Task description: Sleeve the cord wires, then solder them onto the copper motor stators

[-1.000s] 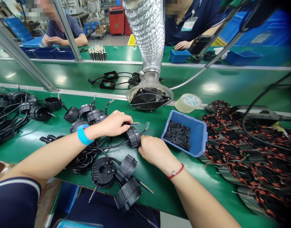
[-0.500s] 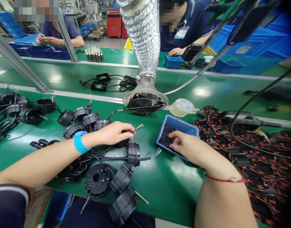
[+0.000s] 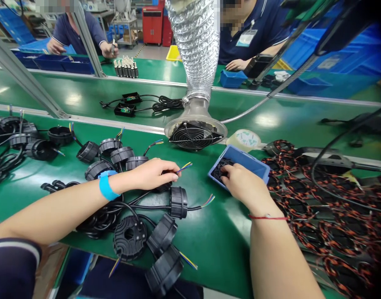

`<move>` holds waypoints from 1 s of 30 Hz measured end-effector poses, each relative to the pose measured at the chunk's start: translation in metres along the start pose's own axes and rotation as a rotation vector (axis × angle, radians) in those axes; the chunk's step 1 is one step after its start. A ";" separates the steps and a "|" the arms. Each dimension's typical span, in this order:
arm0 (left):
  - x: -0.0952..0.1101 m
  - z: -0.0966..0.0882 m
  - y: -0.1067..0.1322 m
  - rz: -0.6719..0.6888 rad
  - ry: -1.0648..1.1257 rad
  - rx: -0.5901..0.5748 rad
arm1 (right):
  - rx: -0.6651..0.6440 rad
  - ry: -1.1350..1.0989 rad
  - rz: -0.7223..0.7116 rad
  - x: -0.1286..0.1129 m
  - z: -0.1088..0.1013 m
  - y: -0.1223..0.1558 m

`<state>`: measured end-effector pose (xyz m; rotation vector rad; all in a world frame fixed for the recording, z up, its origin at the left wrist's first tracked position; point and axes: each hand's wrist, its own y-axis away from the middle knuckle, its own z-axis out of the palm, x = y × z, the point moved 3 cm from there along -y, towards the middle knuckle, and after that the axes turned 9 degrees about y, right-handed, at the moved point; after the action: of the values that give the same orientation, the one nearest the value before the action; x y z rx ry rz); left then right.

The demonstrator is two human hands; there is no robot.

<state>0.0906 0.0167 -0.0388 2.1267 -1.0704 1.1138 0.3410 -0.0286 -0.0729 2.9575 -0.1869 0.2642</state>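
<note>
My left hand (image 3: 157,173) is closed in a pinch around a cable's wires (image 3: 186,167), whose blue and yellow ends stick out past the fingertips. Below that wrist, the cable runs out of sight among round black housings. Inside a blue bin (image 3: 254,166), the fingers of my right hand (image 3: 245,185) are curled together at a pile of small black tube pieces (image 3: 220,168); their tips are partly hidden in it. Beside my left hand lies a ribbed black housing (image 3: 178,202) with bare coloured wires (image 3: 209,201). Nearer the front edge is another black housing (image 3: 164,270).
A fume hood with a black grille (image 3: 195,137) hangs from a silver duct above the bench. A tape roll (image 3: 245,140) lies behind the bin. Many copper-wound rings (image 3: 299,207) cover the right side. Two co-workers sit across, one hand (image 3: 237,64) resting on the far bench.
My right hand has reached deeper into the bin's black pieces, and the bin sits slightly turned. My left hand keeps its pinch on the wires. A co-worker's hand has moved toward the upright parts.
</note>
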 end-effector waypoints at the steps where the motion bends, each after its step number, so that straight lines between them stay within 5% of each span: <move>1: 0.000 0.000 0.000 -0.004 0.003 -0.001 | 0.004 -0.003 -0.001 0.000 0.001 0.000; 25: -0.004 -0.001 0.000 0.019 0.001 0.042 | 0.013 -0.229 0.095 0.003 -0.001 -0.002; 30: -0.004 -0.001 -0.001 0.015 0.004 0.036 | 0.115 -0.353 0.087 0.010 0.002 -0.002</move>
<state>0.0892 0.0193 -0.0421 2.1465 -1.0736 1.1525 0.3516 -0.0276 -0.0730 3.0912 -0.3555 -0.2481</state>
